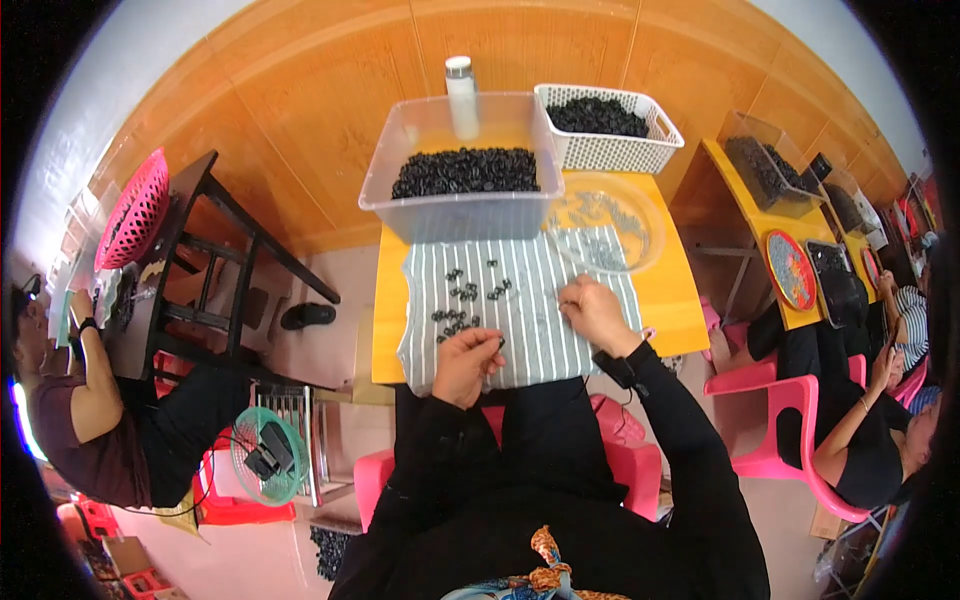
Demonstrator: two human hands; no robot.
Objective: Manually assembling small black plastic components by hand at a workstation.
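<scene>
My left hand [466, 368] is closed in a pinch over the near part of a grey striped cloth [540, 345]. A small black piece [501, 342] shows at its fingertips. My right hand [600, 314] is also pinched, low over the cloth's right side; what its fingers hold, if anything, is too small to tell. Loose small black pieces [465, 292] lie in clusters on the cloth, just beyond my left hand. Beyond my right hand stands a round clear tray [648, 222] with small silvery parts [603, 247], partly overlapping the cloth.
At the table's back stand a clear plastic bin [400, 215] and a white basket [610, 152], both holding black pieces. A white-capped bottle [461, 95] is behind the bin. People sit at a dark table [180, 240] on the left and a yellow table [735, 190] on the right.
</scene>
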